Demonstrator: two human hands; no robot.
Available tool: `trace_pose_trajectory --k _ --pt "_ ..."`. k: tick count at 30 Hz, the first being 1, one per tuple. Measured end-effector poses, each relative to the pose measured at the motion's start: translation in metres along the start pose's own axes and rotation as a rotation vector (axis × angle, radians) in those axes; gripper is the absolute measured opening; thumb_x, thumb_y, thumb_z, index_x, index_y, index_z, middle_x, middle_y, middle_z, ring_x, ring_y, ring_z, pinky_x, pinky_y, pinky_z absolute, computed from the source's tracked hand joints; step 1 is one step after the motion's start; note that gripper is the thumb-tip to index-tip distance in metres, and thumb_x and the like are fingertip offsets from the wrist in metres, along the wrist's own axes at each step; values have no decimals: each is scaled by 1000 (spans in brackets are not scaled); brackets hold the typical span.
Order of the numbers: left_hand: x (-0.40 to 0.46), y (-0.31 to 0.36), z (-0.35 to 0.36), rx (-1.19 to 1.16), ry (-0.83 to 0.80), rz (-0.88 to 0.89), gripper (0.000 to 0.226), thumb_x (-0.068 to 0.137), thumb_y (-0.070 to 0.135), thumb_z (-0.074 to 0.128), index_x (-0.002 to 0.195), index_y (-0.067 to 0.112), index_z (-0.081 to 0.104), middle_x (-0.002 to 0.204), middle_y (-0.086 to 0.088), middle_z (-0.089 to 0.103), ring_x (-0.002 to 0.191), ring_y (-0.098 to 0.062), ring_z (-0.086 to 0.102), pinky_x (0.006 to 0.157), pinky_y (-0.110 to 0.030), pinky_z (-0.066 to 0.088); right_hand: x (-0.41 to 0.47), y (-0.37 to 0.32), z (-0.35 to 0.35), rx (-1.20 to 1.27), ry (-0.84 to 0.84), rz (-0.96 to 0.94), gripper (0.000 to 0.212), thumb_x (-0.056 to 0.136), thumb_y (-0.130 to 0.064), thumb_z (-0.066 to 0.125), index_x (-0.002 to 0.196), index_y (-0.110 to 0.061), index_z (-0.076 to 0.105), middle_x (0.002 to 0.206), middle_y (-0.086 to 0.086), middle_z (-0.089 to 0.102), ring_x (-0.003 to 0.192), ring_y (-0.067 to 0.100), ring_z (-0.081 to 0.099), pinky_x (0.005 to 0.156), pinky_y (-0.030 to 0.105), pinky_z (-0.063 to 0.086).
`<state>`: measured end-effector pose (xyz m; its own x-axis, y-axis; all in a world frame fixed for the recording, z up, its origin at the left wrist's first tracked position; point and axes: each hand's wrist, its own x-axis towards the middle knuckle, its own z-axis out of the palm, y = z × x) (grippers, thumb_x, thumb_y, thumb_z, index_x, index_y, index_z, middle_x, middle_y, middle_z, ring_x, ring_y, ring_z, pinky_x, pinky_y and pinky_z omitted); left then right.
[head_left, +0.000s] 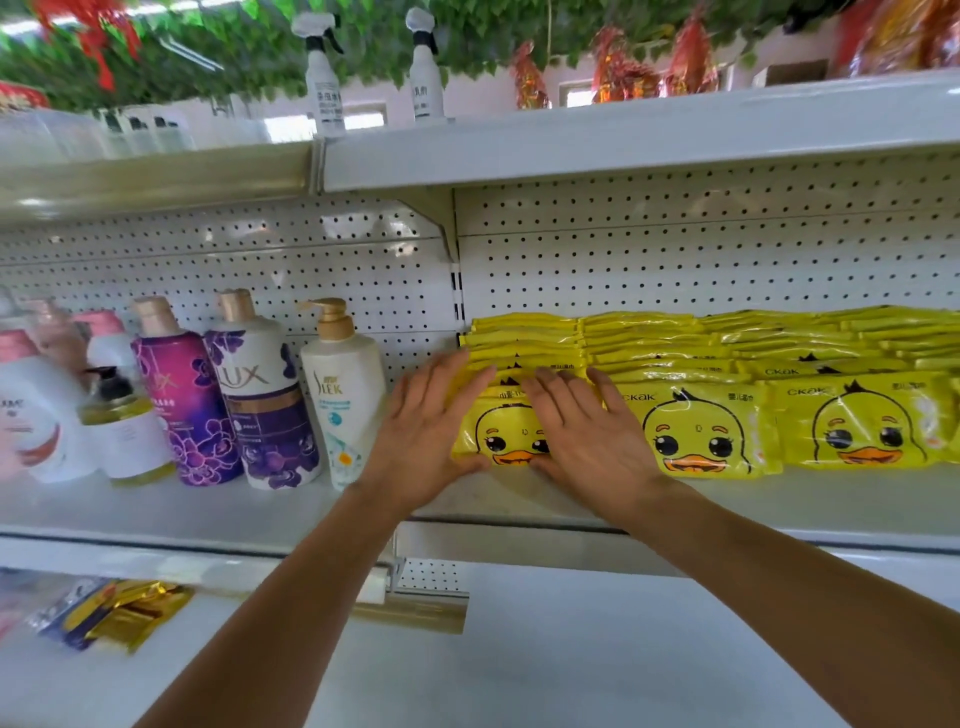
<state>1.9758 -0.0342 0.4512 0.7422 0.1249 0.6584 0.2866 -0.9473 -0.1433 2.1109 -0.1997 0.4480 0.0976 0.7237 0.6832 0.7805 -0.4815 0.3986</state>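
Middle shelf (831, 499), white metal, perforated back panel (675, 260). The leftmost row of duck packs (506, 428) (flat yellow sachets printed with a cartoon duck face, overlapped front to back) lies at the left end of the right-hand bay, just beside the bay divider. Left hand (428, 441) rests along the row's left side, fingers straight and close together, thumb at the front pack's lower left corner. Right hand (589, 436) lies flat on the row's right half, fingers straight and slightly spread, thumb at the front pack's lower edge. Neither hand curls round a pack. To the right, touching edge to edge, lie a second row of duck packs (696, 431) and a third row of duck packs (857, 426). In the left bay, all upright: a white pump bottle (343, 395) near the left hand, a white-and-purple LUX bottle (265, 400), a purple bottle (187, 400), and a clear pump bottle (124, 431) holding yellow liquid nearly to its shoulder; the opaque bottles hide their contents. Top shelf: two white spray bottles (324, 78). Lower shelf, left: gold foil packets (130, 610), blurred.
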Motion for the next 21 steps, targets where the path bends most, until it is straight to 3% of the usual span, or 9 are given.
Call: trace_pose_trajectory --k 3,8,21 --pt "13 -5 0 169 -45 120 118 57 66 77 150 18 23 155 -6 33 141 -24 30 110 -58 32 6 3 5 -40 -22 -7 110 56 -60 80 138 -4 34 136 17 53 120 34 55 105 52 38" --pt "18 -10 12 241 -70 135 117 58 66 76 149 14 23 152 -7 40 135 -22 45 107 -59 35 17 2 14 -74 -117 19 117 55 -62 80 140 -3 27 135 22 53 118 41 56 100 55 42" --pt "43 -30 39 267 -72 147 120 55 69 75 149 16 22 151 -7 41 135 -21 46 109 -59 33 39 5 39 -161 -227 31 120 56 -68 76 140 -4 18 135 19 55 118 39 56 105 49 40"
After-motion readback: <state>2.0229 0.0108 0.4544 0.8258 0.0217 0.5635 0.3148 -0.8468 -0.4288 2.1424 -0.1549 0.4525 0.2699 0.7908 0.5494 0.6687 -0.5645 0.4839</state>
